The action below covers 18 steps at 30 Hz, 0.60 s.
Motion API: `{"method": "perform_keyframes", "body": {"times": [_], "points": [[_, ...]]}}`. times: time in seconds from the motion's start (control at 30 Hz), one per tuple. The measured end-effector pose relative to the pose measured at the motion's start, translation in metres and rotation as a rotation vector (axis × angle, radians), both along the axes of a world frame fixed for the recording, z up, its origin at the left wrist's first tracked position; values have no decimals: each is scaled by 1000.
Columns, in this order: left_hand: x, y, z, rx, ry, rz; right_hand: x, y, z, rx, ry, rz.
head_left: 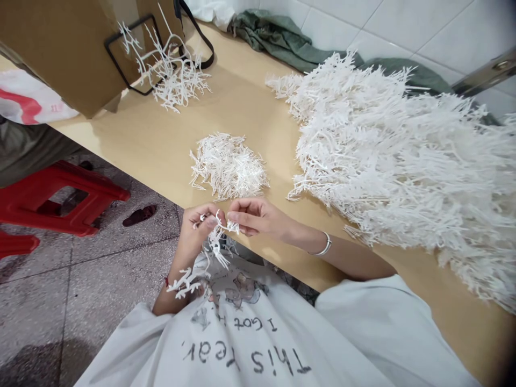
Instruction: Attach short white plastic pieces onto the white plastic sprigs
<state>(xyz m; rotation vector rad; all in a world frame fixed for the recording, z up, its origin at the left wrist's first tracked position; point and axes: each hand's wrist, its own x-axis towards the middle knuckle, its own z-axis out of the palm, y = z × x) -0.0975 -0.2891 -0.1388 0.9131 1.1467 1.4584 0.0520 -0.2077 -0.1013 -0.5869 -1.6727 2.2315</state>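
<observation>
My left hand (pixel 196 228) is closed around a white plastic branched frame (pixel 213 252) that hangs down toward my lap, with prongs sticking out at its lower end. My right hand (pixel 253 216) pinches the top of the same frame between thumb and fingers, right beside the left hand, at the table's near edge. A small heap of loose white plastic pieces (pixel 228 165) lies on the wooden table (pixel 161 140) just beyond my hands.
A big pile of white plastic frames (pixel 403 156) covers the table's right side. A few bare frames (pixel 173 75) lie by a cardboard box (pixel 68 48) at the far left. Green cloth (pixel 282 40) lies along the tiled wall. A red stool (pixel 60 199) stands on the floor.
</observation>
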Motion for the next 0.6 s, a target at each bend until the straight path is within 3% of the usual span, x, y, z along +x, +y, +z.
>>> {"method": "perform_keyframes", "body": {"times": [0.07,0.13,0.3,0.47,0.6], "points": [[-2,-1,-1,-32,25,-151,0,-3,0,106,-12,-103],[-1,-2,-1,-78,46,-219,-1,-6,-1,218,-33,-198],[3,-3,0,-108,-52,-92,0,-13,-5,500,9,-329],[7,-6,1,-65,-91,-85,1,-10,-6,653,24,-260],[8,-7,-1,-88,-125,-54,3,-5,-5,872,59,-97]]}}
